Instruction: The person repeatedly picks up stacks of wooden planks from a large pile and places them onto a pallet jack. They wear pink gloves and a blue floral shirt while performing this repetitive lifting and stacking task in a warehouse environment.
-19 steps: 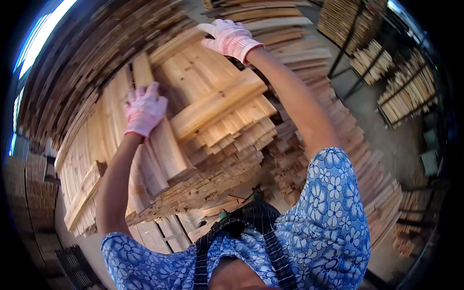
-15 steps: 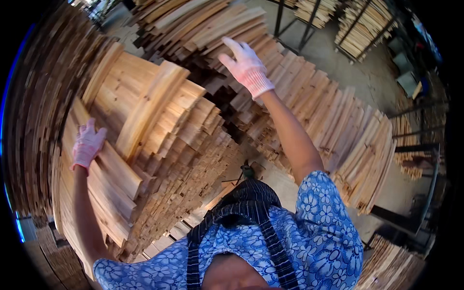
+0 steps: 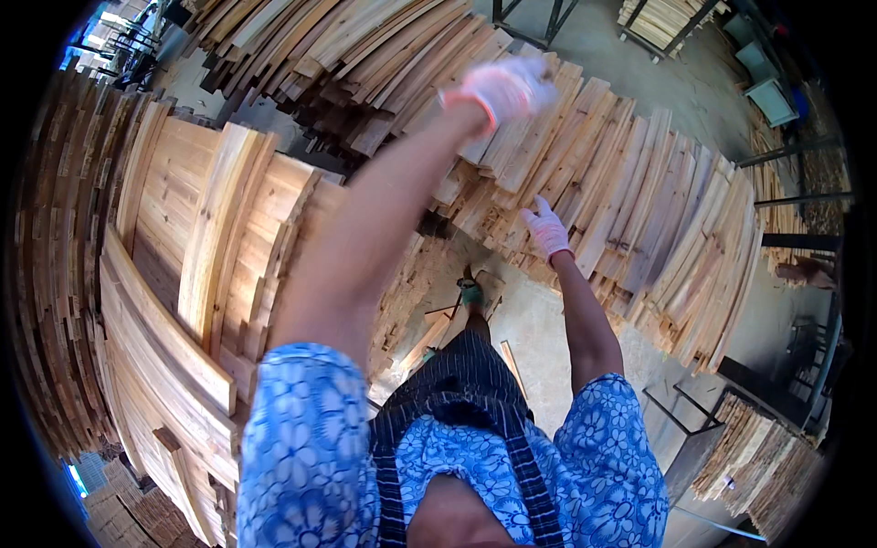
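Both my hands wear pale gloves with pinkish cuffs. My left hand (image 3: 505,89) reaches far across to the right, over the upper edge of a long stack of wooden boards (image 3: 630,196); motion smears its fingers. Lower down, my right hand (image 3: 549,229) is at the near edge of the same stack, fingers stretched out and nothing in them. Whether its fingertips touch the boards I cannot tell. At left stands a tall pile of planks (image 3: 174,365), with a lighter board (image 3: 219,228) lying across its top. My left forearm hides part of that pile.
More boards (image 3: 338,46) are stacked at the far side. A dark wall of stacked slats (image 3: 59,274) rises at the left rim. Black metal racks (image 3: 804,196) stand at right. Loose wood pieces (image 3: 425,338) lie on the concrete floor (image 3: 557,338) near my feet.
My left hand has left the left pile and swung right across to the long stack. My right hand has drawn back nearer to me. The view has turned right.
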Demonstrator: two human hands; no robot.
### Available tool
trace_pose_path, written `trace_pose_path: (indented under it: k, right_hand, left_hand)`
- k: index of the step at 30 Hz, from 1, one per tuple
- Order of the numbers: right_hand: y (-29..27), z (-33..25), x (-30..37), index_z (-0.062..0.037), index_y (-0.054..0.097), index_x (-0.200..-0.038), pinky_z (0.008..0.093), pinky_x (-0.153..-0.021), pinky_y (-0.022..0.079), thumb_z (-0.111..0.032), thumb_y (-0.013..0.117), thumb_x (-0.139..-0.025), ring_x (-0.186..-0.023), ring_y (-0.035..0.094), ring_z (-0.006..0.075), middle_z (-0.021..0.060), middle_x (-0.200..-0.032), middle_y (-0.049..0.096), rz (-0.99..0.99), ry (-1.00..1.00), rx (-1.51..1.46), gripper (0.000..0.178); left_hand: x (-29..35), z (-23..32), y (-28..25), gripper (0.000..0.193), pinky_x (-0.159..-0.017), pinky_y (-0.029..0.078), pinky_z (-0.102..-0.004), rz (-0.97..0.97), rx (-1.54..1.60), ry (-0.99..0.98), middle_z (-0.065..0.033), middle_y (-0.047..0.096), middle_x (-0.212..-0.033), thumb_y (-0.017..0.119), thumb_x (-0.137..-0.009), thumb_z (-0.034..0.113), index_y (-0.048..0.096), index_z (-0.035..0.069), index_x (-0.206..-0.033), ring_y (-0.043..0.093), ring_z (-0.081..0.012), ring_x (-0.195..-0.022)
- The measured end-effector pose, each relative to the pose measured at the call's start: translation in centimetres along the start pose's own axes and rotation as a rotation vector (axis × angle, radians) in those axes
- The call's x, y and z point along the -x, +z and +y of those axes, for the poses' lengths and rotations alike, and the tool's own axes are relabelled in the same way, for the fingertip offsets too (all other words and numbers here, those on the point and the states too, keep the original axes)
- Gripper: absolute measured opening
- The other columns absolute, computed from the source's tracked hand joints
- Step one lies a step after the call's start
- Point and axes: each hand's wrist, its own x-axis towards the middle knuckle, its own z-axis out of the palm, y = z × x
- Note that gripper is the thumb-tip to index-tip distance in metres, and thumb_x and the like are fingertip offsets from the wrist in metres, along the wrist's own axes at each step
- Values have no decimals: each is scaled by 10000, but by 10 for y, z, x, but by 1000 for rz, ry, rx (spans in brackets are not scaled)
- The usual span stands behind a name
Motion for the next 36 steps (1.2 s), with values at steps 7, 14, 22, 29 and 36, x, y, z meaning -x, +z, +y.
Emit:
trace_pose_path:
  k: [7, 14, 22, 29, 36]
  right_hand:
    - [28, -16, -93, -113, 231, -1627, 533, -1077, 439, -549, 648, -860, -1274, 543, 527, 381, -1441, 467, 367, 382, 39, 977]
    - [61, -119, -91, -180, 113, -1642, 573, -1044, 452, -585, 758, -755, -1218, 565, 530, 371, -1402, 440, 320, 507, 85, 1169]
    - [37, -72, -123, 89, 144, -1586, 444, -1088, 451, -642, 846, -700, -1306, 561, 419, 326, -1447, 515, 381, 546, -108, 1346]
    - [-8, -16, -123, 150, 497, -1379, 396, -1067, 447, -567, 804, -803, -1255, 602, 338, 259, -1340, 632, 244, 282, -374, 970]
    - [4, -10, -116, 145, 267, -1530, 376, -1106, 422, -591, 764, -832, -1360, 510, 315, 259, -1481, 507, 118, 218, -724, 1130]
  left_hand:
    - [52, -176, 233, 681, -1050, 457, -501, 506, 305, -923, -302, 621, -1308, 592, -921, 525, 572, -27, -1321, 574, -453, -1255]
    - [47, -317, 276, 755, -986, 474, -430, 1230, 831, -1185, -241, 606, -1269, 698, -929, 562, 469, -10, -1366, 608, -346, -1134]
    - [46, -269, 267, 650, -1038, 440, -363, 883, 974, -895, -99, 629, -1303, 611, -1013, 548, 509, 71, -1441, 583, -232, -1201]
    - [51, -151, 230, 537, -1006, 460, -455, 548, 536, -691, -216, 653, -1219, 512, -1045, 508, 552, 107, -1400, 637, -358, -1114]
    - [26, -240, 225, 1011, -1185, 345, -381, 192, 1466, -440, -221, 496, -1546, 660, -879, 683, 343, 38, -1591, 489, -356, -1420]
